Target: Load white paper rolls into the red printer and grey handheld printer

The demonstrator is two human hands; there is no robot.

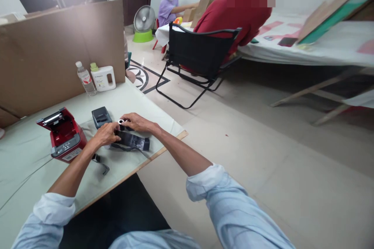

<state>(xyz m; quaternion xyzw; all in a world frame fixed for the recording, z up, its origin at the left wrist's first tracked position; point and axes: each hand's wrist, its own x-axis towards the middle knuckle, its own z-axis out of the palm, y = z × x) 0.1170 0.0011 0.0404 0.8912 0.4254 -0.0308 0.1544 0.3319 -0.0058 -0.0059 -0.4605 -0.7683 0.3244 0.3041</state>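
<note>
Between the fingertips of both hands is a small white roll [120, 121] with a dark centre, probably of paper. My left hand [107, 134] closes on its near side and my right hand [136, 122] pinches it from the right. Just below them a dark handheld device [134, 141] with a strap lies on the table, partly covered by my left fingers. Behind my left hand sits a dark grey boxy device [101, 116]. To the left stands a red and black label printer [66, 136], its lid raised; a black cable end [103, 168] lies beside it.
A water bottle [86, 79] and a white jug [103, 79] stand before a cardboard panel [61, 46]. The table's wooden edge [157, 153] runs near my right forearm. Beyond are a black folding chair [201, 52] with a person in red, another person in purple, and a fan [144, 19].
</note>
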